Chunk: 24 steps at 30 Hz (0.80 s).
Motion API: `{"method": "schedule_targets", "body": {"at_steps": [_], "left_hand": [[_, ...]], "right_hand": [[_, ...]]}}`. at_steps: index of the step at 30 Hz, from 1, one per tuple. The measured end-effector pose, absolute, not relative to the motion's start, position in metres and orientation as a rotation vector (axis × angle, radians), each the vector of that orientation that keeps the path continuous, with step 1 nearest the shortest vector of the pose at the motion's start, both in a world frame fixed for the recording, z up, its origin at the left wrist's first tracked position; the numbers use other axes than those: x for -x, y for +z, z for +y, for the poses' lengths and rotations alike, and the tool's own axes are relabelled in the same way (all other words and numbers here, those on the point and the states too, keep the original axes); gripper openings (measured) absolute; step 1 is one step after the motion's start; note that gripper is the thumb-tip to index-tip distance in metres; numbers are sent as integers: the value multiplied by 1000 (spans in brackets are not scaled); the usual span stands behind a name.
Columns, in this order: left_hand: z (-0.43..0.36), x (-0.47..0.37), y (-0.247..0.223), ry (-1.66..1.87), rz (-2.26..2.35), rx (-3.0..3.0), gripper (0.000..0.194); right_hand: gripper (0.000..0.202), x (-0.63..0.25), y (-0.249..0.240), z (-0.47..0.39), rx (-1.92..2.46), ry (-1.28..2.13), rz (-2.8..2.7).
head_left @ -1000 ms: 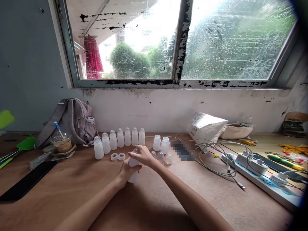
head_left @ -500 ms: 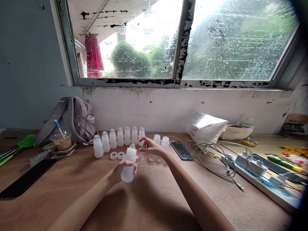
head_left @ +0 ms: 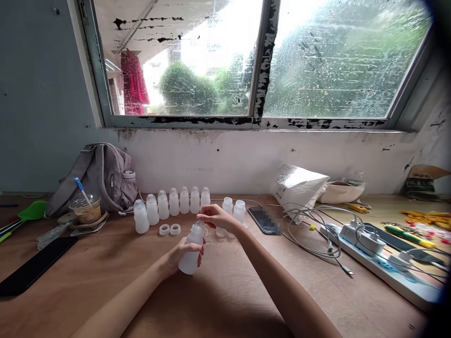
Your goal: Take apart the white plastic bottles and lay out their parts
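Note:
My left hand (head_left: pixel 176 256) is wrapped round a frosted white bottle (head_left: pixel 189 260), tilted slightly to the right above the table. At the bottle's mouth, the fingers of my right hand (head_left: pixel 213 217) pinch a small clear nipple (head_left: pixel 199 225). Several capped bottles (head_left: pixel 173 202) stand in a row behind. Two white rings (head_left: pixel 169 229) lie left of the held bottle. To the right are two uncapped bottles (head_left: pixel 239 211), with clear round pieces (head_left: pixel 221 232) in front of them, partly hidden by my right hand.
A phone (head_left: pixel 262 220), tangled cables (head_left: pixel 317 234) and a power strip (head_left: pixel 380 263) lie to the right. On the left are a black flat object (head_left: pixel 38 267), a cup (head_left: pixel 86 209) and a grey backpack (head_left: pixel 105 178). A white bag (head_left: pixel 299 185) leans on the wall.
My right hand has come down to the bottle's mouth, and its fingers have closed on the nipple. The held bottle now tilts more to the right and sits slightly lower.

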<state>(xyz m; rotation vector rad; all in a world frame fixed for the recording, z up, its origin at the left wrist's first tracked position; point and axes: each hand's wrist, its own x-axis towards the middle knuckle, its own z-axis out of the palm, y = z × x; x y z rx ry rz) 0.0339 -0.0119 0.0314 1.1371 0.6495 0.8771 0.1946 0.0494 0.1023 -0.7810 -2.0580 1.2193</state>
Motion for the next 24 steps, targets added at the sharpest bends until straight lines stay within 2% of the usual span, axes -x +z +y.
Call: {"method": "schedule_targets", "body": {"at_steps": [13, 20, 24], "left_hand": [[-9, -27, 27, 762, 528, -1090, 29], [-4, -28, 28, 905, 724, -1152, 33], [-1, -25, 28, 951, 668, -1125, 32]], "right_hand": [[32, -202, 103, 57, 650, 1312, -2066], [29, -203, 104, 58, 655, 1187, -2108], [23, -206, 109, 54, 721, 1146, -2127]]}}
